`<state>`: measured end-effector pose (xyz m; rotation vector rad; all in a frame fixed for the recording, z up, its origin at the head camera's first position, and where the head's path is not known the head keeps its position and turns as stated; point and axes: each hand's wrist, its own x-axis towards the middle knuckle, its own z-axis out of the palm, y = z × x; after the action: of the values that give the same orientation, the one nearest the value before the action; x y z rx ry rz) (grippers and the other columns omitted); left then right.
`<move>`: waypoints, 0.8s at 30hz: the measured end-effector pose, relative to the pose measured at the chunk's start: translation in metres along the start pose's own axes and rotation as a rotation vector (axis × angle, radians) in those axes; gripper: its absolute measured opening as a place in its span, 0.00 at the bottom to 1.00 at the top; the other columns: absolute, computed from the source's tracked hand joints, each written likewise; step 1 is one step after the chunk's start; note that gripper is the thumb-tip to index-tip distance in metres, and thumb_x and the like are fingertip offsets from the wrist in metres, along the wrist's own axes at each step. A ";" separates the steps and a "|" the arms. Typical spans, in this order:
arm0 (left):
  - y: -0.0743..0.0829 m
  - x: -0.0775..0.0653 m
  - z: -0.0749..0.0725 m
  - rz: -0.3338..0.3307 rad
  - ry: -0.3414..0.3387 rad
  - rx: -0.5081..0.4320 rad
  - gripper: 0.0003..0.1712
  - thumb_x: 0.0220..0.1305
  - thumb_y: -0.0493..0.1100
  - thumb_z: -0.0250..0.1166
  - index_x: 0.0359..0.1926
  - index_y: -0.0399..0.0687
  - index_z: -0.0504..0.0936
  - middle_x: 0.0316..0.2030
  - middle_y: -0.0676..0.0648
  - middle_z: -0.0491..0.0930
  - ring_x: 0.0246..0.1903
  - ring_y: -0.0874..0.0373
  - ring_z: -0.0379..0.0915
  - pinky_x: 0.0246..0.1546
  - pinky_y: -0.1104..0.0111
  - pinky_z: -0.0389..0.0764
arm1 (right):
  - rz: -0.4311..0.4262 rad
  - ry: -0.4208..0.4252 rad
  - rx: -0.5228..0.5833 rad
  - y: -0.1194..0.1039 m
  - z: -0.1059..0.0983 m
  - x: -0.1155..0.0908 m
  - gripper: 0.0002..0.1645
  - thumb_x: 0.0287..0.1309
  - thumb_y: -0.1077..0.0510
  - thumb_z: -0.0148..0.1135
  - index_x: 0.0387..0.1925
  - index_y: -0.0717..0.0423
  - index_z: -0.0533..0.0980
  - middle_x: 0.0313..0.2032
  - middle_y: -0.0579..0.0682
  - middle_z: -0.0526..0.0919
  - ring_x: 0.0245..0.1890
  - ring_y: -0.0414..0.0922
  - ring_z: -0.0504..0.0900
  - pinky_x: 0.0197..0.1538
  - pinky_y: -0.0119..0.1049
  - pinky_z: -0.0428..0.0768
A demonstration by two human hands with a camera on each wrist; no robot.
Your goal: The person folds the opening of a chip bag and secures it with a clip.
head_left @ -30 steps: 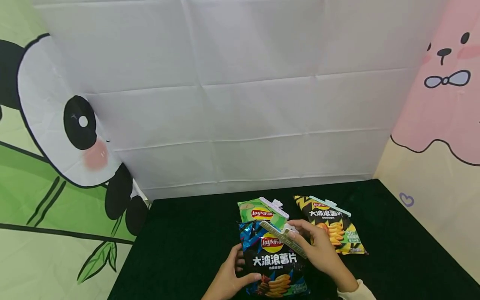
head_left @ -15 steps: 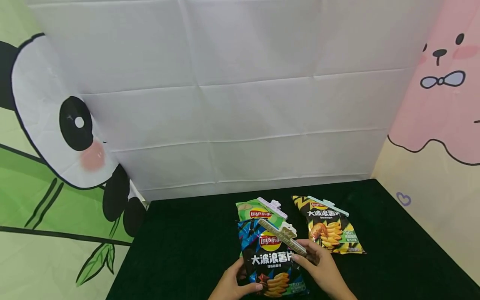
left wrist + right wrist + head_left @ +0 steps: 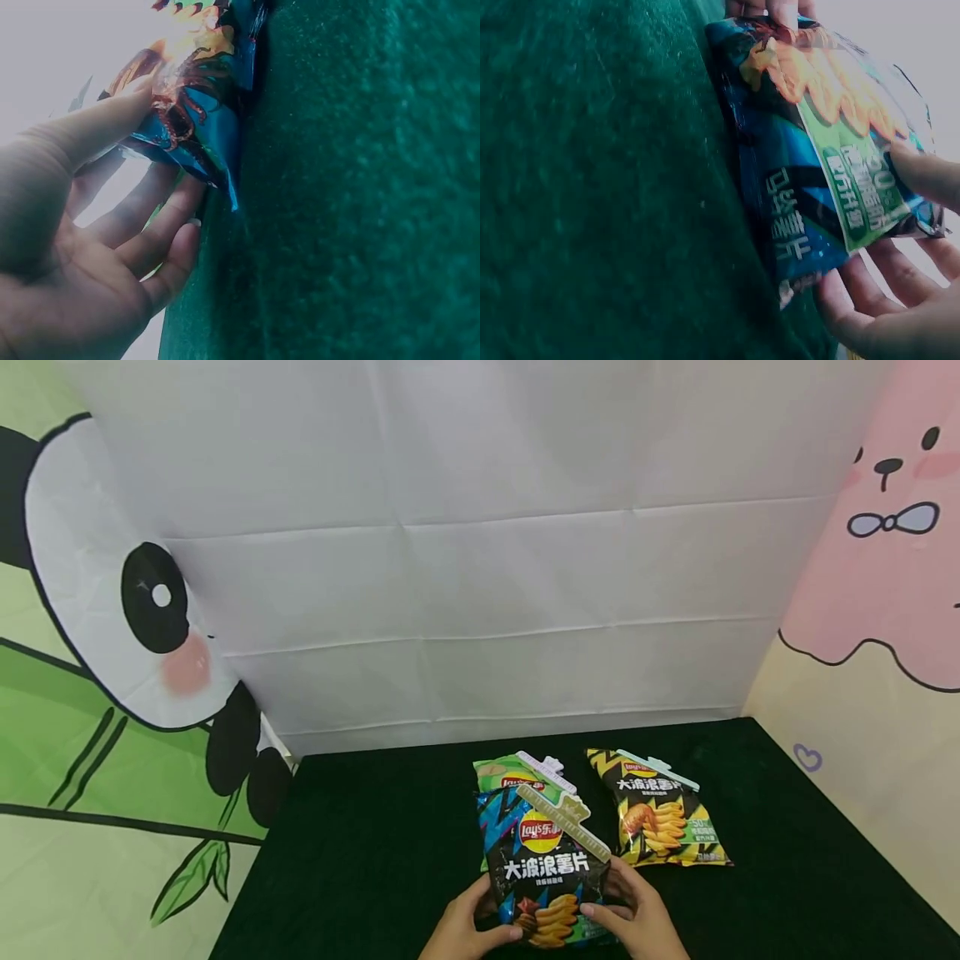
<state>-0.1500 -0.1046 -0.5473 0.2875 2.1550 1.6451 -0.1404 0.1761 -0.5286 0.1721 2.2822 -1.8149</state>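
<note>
Both hands hold a black and blue bag of potato chips [image 3: 546, 868] by its sides. Across its top corner sits a pale bag clip [image 3: 562, 823], slanting down to the right. My left hand [image 3: 467, 925] has its thumb on the bag's front and its fingers behind, as the left wrist view also shows. On the other side, my right hand [image 3: 637, 917] grips the same way, thumb in front. In the right wrist view the lower part of the chip bag [image 3: 810, 150] is tilted above the dark green cloth.
Partly hidden behind the held bag lies a green chip bag [image 3: 495, 775] with a white clip [image 3: 546, 770]. To the right rests a yellow and black chip bag [image 3: 663, 818], also clipped. A dark green cloth [image 3: 360, 843] covers the table; white fabric [image 3: 510, 585] hangs behind.
My right hand has left the clip, moved down and taken hold of the bag's right side. The black and blue bag has risen slightly, covering more of the green one.
</note>
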 end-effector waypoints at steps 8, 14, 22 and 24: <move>0.009 -0.015 -0.018 0.037 0.077 0.048 0.38 0.64 0.54 0.70 0.71 0.50 0.68 0.62 0.40 0.78 0.55 0.48 0.81 0.53 0.58 0.83 | -0.086 -0.014 -0.023 -0.030 0.020 0.007 0.43 0.54 0.50 0.75 0.69 0.53 0.68 0.59 0.58 0.81 0.55 0.51 0.83 0.51 0.42 0.85; 0.021 -0.032 -0.052 0.039 0.278 0.100 0.34 0.68 0.56 0.65 0.70 0.51 0.69 0.60 0.42 0.79 0.57 0.48 0.79 0.56 0.57 0.82 | -0.257 -0.059 -0.050 -0.065 0.051 0.028 0.42 0.57 0.52 0.73 0.70 0.54 0.67 0.58 0.59 0.83 0.56 0.53 0.83 0.51 0.38 0.85; 0.028 -0.042 -0.102 -0.046 0.589 0.146 0.37 0.67 0.63 0.63 0.69 0.51 0.68 0.55 0.41 0.82 0.53 0.52 0.80 0.55 0.56 0.81 | -0.280 -0.146 -0.029 -0.091 0.112 0.070 0.43 0.61 0.48 0.70 0.71 0.59 0.64 0.57 0.62 0.83 0.54 0.54 0.84 0.57 0.50 0.83; 0.027 -0.044 -0.114 -0.060 0.621 0.182 0.39 0.68 0.64 0.62 0.71 0.50 0.67 0.56 0.39 0.82 0.52 0.50 0.81 0.53 0.54 0.82 | -0.249 -0.171 -0.027 -0.092 0.124 0.077 0.44 0.62 0.47 0.70 0.72 0.61 0.64 0.57 0.63 0.83 0.54 0.54 0.83 0.57 0.51 0.81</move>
<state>-0.1634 -0.2137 -0.4885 -0.2779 2.7325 1.6551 -0.2238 0.0305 -0.4870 -0.2736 2.2889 -1.8302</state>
